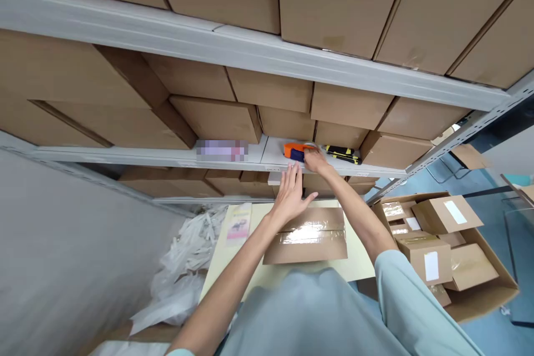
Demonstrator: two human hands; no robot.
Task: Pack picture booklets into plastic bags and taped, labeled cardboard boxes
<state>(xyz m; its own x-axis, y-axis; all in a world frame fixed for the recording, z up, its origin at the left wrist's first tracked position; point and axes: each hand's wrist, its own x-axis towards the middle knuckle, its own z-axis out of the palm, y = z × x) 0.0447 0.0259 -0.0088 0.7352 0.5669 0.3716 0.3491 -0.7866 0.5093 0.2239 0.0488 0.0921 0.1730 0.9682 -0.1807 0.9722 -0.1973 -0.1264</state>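
My right hand (316, 161) reaches up to the grey shelf (233, 156) and grips an orange and blue tape dispenser (295, 151) that rests on the shelf board. My left hand (290, 193) is open with its fingers spread, hovering over the far edge of a small taped cardboard box (307, 235). That box lies flat on a pale yellow tabletop (227, 256) in front of me. Clear tape shines along its top seam.
A black and yellow tool (342, 153) lies on the shelf right of the dispenser. Brown cartons fill the shelves. A large open carton (484, 289) at the right holds several small taped boxes. White plastic bags (187, 267) are heaped at the left, beside a grey wall.
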